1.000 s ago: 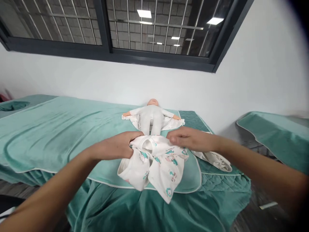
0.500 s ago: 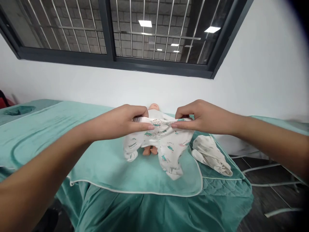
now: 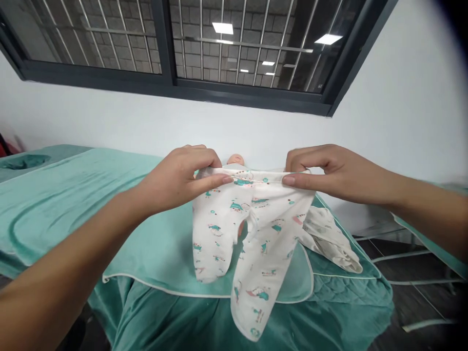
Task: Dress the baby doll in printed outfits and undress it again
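Note:
White baby pants with a green and pink print hang between my two hands, held up by the waistband. My left hand pinches the waistband's left part between thumb and fingers. Toward the other end, my right hand grips it the same way, keeping the band stretched. The two legs dangle down, the right one reaching past the bed's front edge. Behind the pants lies a baby doll; its head shows above the waistband, and a bit of skin shows between the pant legs. The rest of it is hidden.
A crumpled white cloth lies at the right on the green-covered bed. A light green sheet with white piping is spread under the doll. Behind stands a white wall with a barred window.
My right hand has moved right, away from the left, stretching the waistband. The pants have opened out from a bunched shape, and their legs now hang lower and cover the doll's feet.

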Demonstrator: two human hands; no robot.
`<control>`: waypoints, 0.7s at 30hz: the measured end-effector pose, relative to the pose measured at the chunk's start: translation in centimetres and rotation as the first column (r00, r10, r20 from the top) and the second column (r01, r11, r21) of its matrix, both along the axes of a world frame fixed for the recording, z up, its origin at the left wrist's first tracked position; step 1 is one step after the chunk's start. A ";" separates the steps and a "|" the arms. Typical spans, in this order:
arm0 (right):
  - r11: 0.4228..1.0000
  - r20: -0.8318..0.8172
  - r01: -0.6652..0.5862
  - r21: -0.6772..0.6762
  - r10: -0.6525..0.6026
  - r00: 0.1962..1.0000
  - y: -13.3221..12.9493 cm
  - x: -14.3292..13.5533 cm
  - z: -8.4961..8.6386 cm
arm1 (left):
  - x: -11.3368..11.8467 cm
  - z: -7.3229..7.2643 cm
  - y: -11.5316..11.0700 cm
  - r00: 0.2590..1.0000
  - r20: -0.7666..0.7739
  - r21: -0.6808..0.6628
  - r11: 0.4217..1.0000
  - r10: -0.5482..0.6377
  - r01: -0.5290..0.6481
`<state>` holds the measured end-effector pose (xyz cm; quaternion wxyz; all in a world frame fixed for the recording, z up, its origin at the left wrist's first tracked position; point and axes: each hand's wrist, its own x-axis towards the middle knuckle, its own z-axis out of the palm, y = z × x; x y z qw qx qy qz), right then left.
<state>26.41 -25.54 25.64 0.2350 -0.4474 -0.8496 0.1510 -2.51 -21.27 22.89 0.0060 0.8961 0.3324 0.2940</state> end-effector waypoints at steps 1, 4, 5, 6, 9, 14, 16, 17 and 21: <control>1.000 0.032 0.004 0.025 -0.005 0.999 0.3 0.4 -0.1 | -0.1 -0.1 0.3 1.000 -0.015 -0.024 1.000 -0.015 0.015; 0.996 0.089 0.080 -0.028 -0.077 0.993 1.0 1.3 -0.4 | 0.0 -0.4 1.1 1.000 0.021 -0.031 0.999 0.022 -0.021; 0.990 0.097 0.123 -0.062 -0.117 0.988 1.2 1.5 -0.4 | 0.1 -0.5 1.4 0.997 0.043 -0.036 0.997 0.072 -0.070; 0.983 0.093 0.165 -0.083 -0.157 0.983 1.3 1.6 -0.5 | 0.2 -0.7 1.6 0.989 0.059 -0.061 0.990 0.133 -0.129; 0.967 -0.010 0.245 -0.075 -0.246 0.969 1.2 1.1 -0.7 | 0.7 -1.2 2.4 0.956 0.089 -0.250 0.935 0.280 -0.251; 0.973 -0.278 0.211 -0.092 -0.229 0.933 1.3 -1.7 -2.3 | 3.8 -2.3 1.7 0.854 0.471 -0.382 0.924 0.221 -0.029; 0.986 -0.298 0.133 -0.096 -0.156 0.942 1.5 -3.1 -3.4 | 5.3 -2.9 0.8 0.800 0.596 -0.383 0.900 0.067 0.210; 0.989 -0.295 0.119 -0.090 -0.141 0.945 1.6 -3.6 -4.0 | 5.9 -3.4 0.3 0.773 0.635 -0.385 0.865 -0.004 0.321; 0.965 -0.357 0.244 -0.094 -0.261 0.897 1.6 -4.4 -5.9 | 7.1 -7.8 -1.1 0.662 0.749 -0.403 0.800 0.010 0.444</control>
